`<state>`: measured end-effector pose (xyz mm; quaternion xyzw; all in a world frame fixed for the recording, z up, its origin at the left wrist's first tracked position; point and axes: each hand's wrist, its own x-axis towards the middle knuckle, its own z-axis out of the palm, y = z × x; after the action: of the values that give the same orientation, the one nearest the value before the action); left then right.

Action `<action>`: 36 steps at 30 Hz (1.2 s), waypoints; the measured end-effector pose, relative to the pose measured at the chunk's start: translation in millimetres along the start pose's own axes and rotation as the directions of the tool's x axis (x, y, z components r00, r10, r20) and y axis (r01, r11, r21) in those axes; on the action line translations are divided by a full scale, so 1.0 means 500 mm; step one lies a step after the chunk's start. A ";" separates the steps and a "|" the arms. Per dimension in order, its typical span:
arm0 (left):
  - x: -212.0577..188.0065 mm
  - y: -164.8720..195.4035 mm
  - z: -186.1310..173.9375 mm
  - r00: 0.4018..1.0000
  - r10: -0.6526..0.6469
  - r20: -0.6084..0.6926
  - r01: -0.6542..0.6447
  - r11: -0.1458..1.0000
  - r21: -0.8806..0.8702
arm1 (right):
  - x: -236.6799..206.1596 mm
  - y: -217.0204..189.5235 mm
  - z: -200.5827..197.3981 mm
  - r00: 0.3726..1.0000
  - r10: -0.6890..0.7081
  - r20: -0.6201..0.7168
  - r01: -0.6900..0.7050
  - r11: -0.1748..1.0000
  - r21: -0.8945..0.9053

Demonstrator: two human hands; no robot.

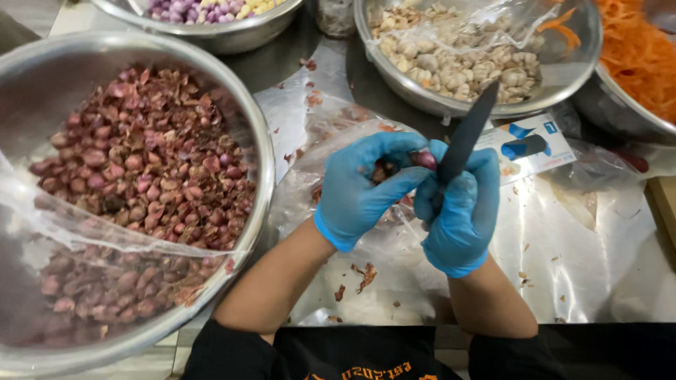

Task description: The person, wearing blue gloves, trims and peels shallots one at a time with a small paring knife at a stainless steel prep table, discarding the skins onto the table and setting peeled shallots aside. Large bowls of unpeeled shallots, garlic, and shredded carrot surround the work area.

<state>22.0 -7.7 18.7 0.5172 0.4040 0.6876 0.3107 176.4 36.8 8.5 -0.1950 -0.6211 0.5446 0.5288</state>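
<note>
1. Two blue-gloved hands are held together above the middle of the tabletop (584,281), over a clear plastic sheet (338,134) littered with bits of red peel.
2. A small red shallot (424,160) is pinched in the curled fingers of the left hand (362,186); it is kept right at the fingertips, touching the right hand's thumb.
3. A knife with a dark blade (466,134) is gripped in the closed right hand (458,214), with the blade pointed up and away and its lower edge set just beside the shallot.
4. A large steel bowl (42,77) heaped with unpeeled red shallots and loose skins is seen at the left, partly draped with clear plastic.
5. A second steel bowl (563,77) holding pale peeled cloves under a plastic bag is placed beyond the hands, just behind the knife tip.
6. Shredded carrot (637,53) is piled in a bowl at the upper right corner.
7. A bowl of peeled purple shallots (204,10) is cut off by the top edge.
8. A white and blue card package (531,144) is laid flat on the tabletop beside the right hand.
</note>
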 end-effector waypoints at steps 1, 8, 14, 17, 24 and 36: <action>-0.002 0.003 0.002 0.994 0.108 -0.033 -0.102 0.983 0.155 | 0.003 0.001 0.005 1.000 0.025 -0.015 -0.025 0.998 0.050; 0.001 0.018 -0.002 0.975 0.221 0.020 -0.210 0.887 0.411 | 0.005 -0.016 0.011 0.987 0.162 -0.010 -0.158 0.975 0.154; 0.023 0.024 -0.028 0.926 -0.328 0.185 0.370 0.883 -0.287 | 0.012 -0.038 -0.003 0.928 0.359 0.103 -0.371 0.852 0.369; 0.025 0.024 -0.037 0.905 -0.349 0.244 0.414 0.855 -0.312 | 0.016 -0.048 -0.019 0.888 0.386 0.248 -0.459 0.750 0.475; 0.029 -0.014 -0.032 0.828 -0.434 0.356 0.559 0.588 -0.585 | 0.024 -0.043 -0.037 0.844 0.416 0.338 -0.535 0.611 0.583; 0.022 -0.032 -0.026 0.912 -0.372 0.173 0.403 0.741 -0.537 | 0.036 -0.070 -0.023 0.938 0.028 0.346 0.074 0.957 -0.279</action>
<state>6.6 6.0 7.8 0.3259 0.2738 0.6813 0.5955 191.5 45.1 45.6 -0.1636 -0.7793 0.4678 0.3834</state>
